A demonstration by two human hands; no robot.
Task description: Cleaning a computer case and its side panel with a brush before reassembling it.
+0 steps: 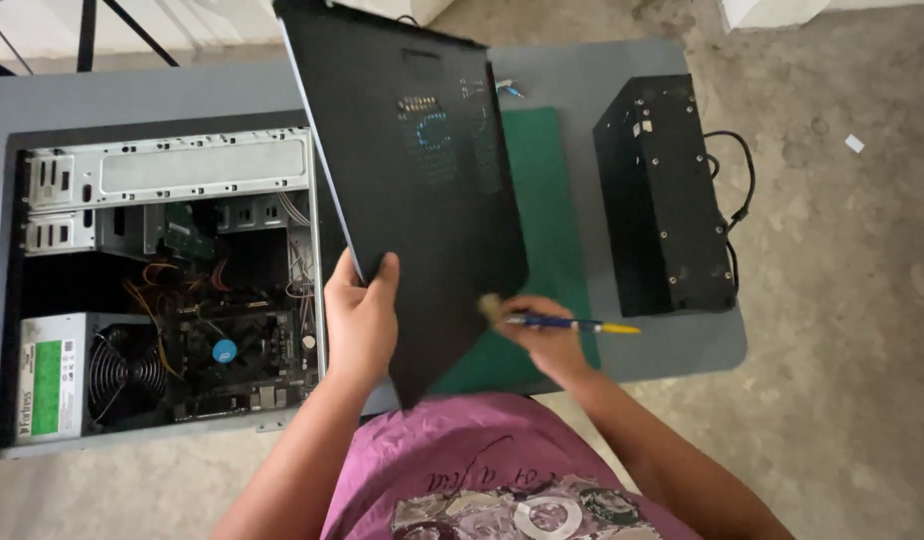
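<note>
1. Head view, looking down: my left hand (360, 318) grips the black side panel (412, 190) of the computer case at its left edge, fingers closed around the rim with the thumb on the face toward me. That hold keeps the panel tilted up off the bench, its face turned to me.
2. My right hand (544, 335) is closed around a small brush with a blue and yellow handle (567, 324). The bristles touch the panel near its lower right edge, and the handle points out to the right.
3. The panel's lower corner hangs just above my lap, in front of my pink shirt (462, 450). Its top edge reaches past the far side of the bench.
4. Under and behind the panel lies a green mat (552, 200) on the grey bench (622, 75).
5. On my left the open computer case (162, 290) lies on its side, just beside the panel, so there is little room on that side.
6. On my right a black box with a cable (662, 195) sits well apart, with bare bench between it and the mat.
</note>
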